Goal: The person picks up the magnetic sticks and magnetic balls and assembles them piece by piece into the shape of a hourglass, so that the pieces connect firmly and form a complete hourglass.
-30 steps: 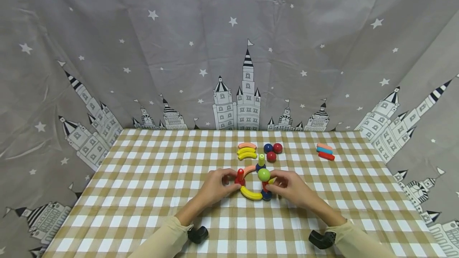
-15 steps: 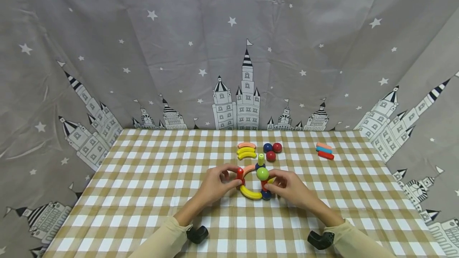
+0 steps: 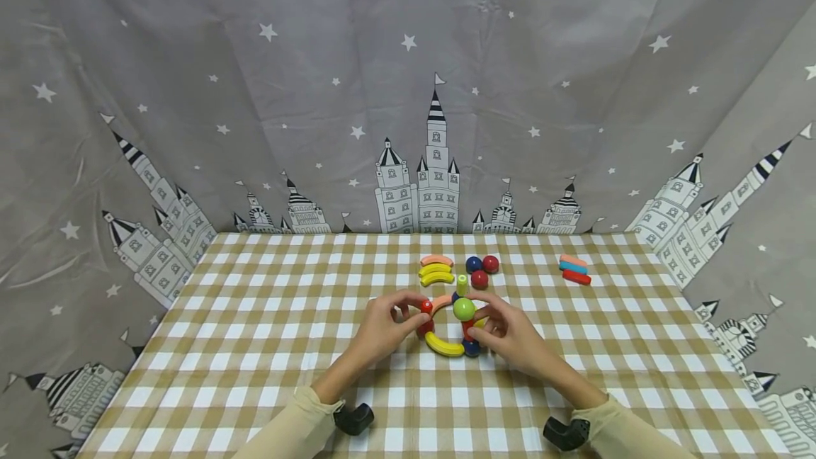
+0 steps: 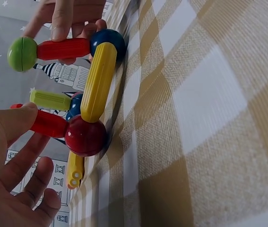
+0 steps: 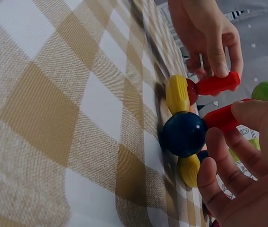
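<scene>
Magnetic rods and balls form a ring on the table. My left hand [image 3: 385, 324] pinches an upright red rod [image 4: 51, 124] between thumb and fingers, its lower end on a dark red ball [image 4: 85, 136]. Opposite, my right hand [image 3: 513, 331] pinches another red rod [image 5: 221, 118], which rises from a blue ball [image 5: 185, 134] and carries a light green ball [image 3: 463, 309]. A yellow curved rod [image 3: 444, 346] joins the two corners in front. An orange curved rod [image 3: 441, 300] runs behind, towards an upright green rod [image 3: 462, 284]. The right fingers partly hide the ring's right side.
Behind the ring lie several curved rods [image 3: 436, 269], orange and yellow. Beside them sit a blue ball [image 3: 474, 264] and two red balls [image 3: 490, 263]. Straight orange, blue and red rods [image 3: 575, 269] lie farther right on the checked cloth [image 3: 287, 303]. A grey curtain [image 3: 287, 91] hangs behind.
My left fingertips have risen to the top of the red rod. The right index finger has reached farther back beside the green ball, and the hand still holds its rod.
</scene>
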The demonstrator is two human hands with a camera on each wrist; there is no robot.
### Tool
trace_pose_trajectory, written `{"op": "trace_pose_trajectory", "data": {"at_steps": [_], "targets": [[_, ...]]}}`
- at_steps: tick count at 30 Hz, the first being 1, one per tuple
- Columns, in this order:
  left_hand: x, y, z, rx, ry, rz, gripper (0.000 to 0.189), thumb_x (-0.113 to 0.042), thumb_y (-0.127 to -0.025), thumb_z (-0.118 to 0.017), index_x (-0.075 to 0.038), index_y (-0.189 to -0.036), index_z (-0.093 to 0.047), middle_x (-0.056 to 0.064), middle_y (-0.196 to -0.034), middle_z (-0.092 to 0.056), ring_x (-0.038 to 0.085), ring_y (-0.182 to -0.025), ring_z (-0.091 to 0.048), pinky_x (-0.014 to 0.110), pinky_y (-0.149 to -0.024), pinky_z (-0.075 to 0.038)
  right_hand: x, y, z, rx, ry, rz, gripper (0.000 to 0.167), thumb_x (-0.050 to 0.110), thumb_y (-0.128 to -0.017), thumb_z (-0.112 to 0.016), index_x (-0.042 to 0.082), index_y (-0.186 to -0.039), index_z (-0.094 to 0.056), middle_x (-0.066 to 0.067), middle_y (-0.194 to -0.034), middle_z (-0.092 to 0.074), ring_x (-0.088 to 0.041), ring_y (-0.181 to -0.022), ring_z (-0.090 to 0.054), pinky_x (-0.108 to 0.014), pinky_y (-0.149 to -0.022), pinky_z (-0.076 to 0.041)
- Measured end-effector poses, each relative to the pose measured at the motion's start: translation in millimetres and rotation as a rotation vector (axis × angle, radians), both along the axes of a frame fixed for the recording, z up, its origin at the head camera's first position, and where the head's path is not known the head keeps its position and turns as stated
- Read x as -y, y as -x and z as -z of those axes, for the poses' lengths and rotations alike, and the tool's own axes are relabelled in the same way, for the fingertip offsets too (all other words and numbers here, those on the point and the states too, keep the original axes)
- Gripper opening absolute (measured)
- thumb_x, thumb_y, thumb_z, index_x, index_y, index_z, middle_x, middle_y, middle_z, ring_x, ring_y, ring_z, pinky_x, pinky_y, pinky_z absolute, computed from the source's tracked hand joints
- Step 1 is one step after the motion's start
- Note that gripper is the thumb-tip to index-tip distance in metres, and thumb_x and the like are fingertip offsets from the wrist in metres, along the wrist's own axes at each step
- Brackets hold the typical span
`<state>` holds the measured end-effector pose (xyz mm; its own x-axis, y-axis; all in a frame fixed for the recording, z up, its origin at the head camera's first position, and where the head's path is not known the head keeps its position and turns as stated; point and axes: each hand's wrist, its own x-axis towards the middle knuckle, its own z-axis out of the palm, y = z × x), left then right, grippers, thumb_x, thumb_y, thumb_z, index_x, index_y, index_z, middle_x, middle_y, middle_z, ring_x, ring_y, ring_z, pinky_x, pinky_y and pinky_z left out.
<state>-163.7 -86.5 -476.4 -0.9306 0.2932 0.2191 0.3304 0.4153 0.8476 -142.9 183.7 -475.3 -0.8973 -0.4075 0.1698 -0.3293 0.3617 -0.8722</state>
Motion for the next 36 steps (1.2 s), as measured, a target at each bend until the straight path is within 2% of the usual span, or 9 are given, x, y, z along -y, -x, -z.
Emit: {"op": "trace_pose_trajectory", "data": {"at_steps": [6,13,18,23,27,32,36], "targets": [[-4.1,0.3,1.0,-0.008,-0.009,0.022,0.017,-0.019,-0.090,-0.081,-0.020,-0.107,-0.077,-0.012,-0.099,-0.072,0.013,-0.077,-0.057,0.026,-0.066,-0.047,2.2,-2.7,0.8,-0.045,-0.018,0.002,0.062,0.013,-0.097,-0.073,0.019,-0.152,-0.045,-0.006,-0.106,-0.071,-0.016,-0.071,-0.059,-0.025,-0.059,-0.047],[-7.2,0.6,2.2,-0.046,-0.025,0.029,0.014,-0.017,-0.090,-0.082,-0.019,-0.102,-0.078,-0.008,-0.097,-0.073,0.013,-0.076,-0.057,0.028,-0.066,-0.048,2.9,-4.0,0.5,-0.082,-0.036,-0.023,0.056,0.016,-0.098,-0.071,0.022,-0.149,-0.049,-0.007,-0.108,-0.072,-0.015,-0.068,-0.061,-0.026,-0.060,-0.050],[-7.6,0.9,2.3,-0.039,-0.018,0.022,0.016,-0.013,-0.088,-0.083,-0.019,-0.102,-0.078,-0.010,-0.094,-0.073,0.011,-0.075,-0.058,0.026,-0.065,-0.048,4.6,-3.8,-1.0,-0.081,-0.049,-0.013,0.056,0.021,-0.098,-0.073,0.022,-0.148,-0.050,-0.008,-0.111,-0.070,-0.014,-0.069,-0.060,-0.026,-0.060,-0.050],[-7.6,1.8,2.4,-0.056,-0.016,0.041,0.015,-0.014,-0.089,-0.082,-0.017,-0.104,-0.078,-0.009,-0.094,-0.073,0.014,-0.074,-0.058,0.027,-0.064,-0.048,9.7,-0.6,-4.3,-0.144,-0.049,0.021,0.051,0.020,-0.096,-0.075,0.019,-0.142,-0.055,-0.006,-0.111,-0.069,-0.013,-0.068,-0.059,-0.026,-0.059,-0.051],[-8.3,2.3,2.3,-0.077,-0.013,0.051,0.016,-0.014,-0.089,-0.082,-0.016,-0.104,-0.078,-0.008,-0.094,-0.074,0.018,-0.075,-0.060,0.029,-0.065,-0.049,15.1,2.1,-5.2,-0.234,-0.040,0.039,0.038,0.013,-0.095,-0.076,0.012,-0.130,-0.063,-0.004,-0.105,-0.071,-0.009,-0.067,-0.058,-0.026,-0.060,-0.052],[-9.8,3.1,3.8,-0.107,-0.010,0.046,0.015,-0.014,-0.088,-0.083,-0.014,-0.103,-0.078,-0.007,-0.094,-0.074,0.017,-0.075,-0.061,0.028,-0.064,-0.048,23.1,5.2,-5.6,-0.316,-0.062,0.074,0.025,0.010,-0.093,-0.076,0.012,-0.117,-0.068,0.000,-0.099,-0.070,-0.007,-0.069,-0.057,-0.027,-0.062,-0.053],[-10.5,3.6,4.8,-0.117,-0.010,0.050,0.015,-0.015,-0.088,-0.083,-0.014,-0.102,-0.079,-0.007,-0.093,-0.074,0.014,-0.074,-0.060,0.026,-0.064,-0.048,26.3,6.7,-6.5,-0.284,-0.110,0.097,0.026,0.008,-0.092,-0.077,0.012,-0.116,-0.068,-0.001,-0.099,-0.070,-0.007,-0.067,-0.056,-0.027,-0.060,-0.052]]}}
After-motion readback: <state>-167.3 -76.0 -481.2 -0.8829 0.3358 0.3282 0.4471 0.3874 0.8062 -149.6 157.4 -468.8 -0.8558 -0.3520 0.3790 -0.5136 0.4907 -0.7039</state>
